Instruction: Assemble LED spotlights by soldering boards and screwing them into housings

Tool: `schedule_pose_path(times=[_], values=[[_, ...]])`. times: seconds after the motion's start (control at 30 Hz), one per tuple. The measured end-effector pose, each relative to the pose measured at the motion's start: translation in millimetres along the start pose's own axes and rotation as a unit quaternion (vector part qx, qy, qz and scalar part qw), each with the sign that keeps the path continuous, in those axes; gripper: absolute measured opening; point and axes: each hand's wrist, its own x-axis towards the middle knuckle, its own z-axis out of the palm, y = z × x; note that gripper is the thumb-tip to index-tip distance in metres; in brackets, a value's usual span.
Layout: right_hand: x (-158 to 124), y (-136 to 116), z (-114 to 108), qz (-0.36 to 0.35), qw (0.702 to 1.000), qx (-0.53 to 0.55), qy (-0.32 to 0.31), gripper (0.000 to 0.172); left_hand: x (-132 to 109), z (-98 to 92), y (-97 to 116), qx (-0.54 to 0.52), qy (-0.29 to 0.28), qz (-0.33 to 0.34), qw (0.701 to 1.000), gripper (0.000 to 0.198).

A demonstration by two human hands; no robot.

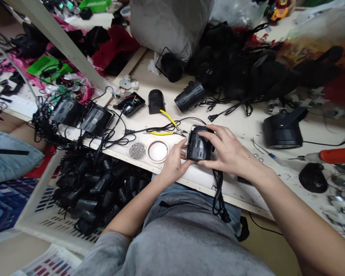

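A black plastic lamp housing (pixel 198 147) with slots rests on the white workbench (pixel 241 126) near its front edge. My left hand (pixel 174 163) grips its left side and my right hand (pixel 228 151) covers its top and right side. A black power cord (pixel 218 191) runs from the housing over the bench edge toward my lap. Yellow-handled cutters (pixel 168 128) lie just behind the housing.
A small dish of screws (pixel 137 150) and a round white lid (pixel 157 151) sit left of my hands. More black housings (pixel 189 96) and a cable pile lie behind. A crate of black lamps (pixel 89 191) stands below left. An orange screwdriver (pixel 333 155) lies at right.
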Motion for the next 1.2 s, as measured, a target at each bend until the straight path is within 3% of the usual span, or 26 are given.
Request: schedule_pose_path(times=[0.27, 0.73, 0.93, 1.07, 1.2], values=[[4.0, -6.9, -11.1, 0.009, 1.000, 0.005, -0.007, 0.078, 0.3, -0.5, -1.0, -0.010, -0.016, -0.005, 1.000, 0.072], [4.7, 3.6, 2.3, 0.004, 1.000, 0.013, -0.029, 0.080, 1.6, 0.6, 0.3, -0.016, -0.013, -0.014, 1.000, 0.072], [2.0, 9.4, 8.5, -0.003, 0.999, 0.015, -0.034, 0.071, 1.4, 2.4, -0.9, -0.034, -0.019, -0.028, 0.999, 0.072], [0.3, 11.8, 11.0, 0.003, 0.999, 0.028, -0.037, 0.073, 3.6, -6.8, 1.3, -0.102, -0.044, -0.076, 0.991, 0.079], [-2.5, 15.5, 11.3, 0.006, 0.998, 0.049, -0.050, 0.078, 22.5, -21.3, 9.8, -0.218, -0.078, -0.182, 0.956, 0.091]])
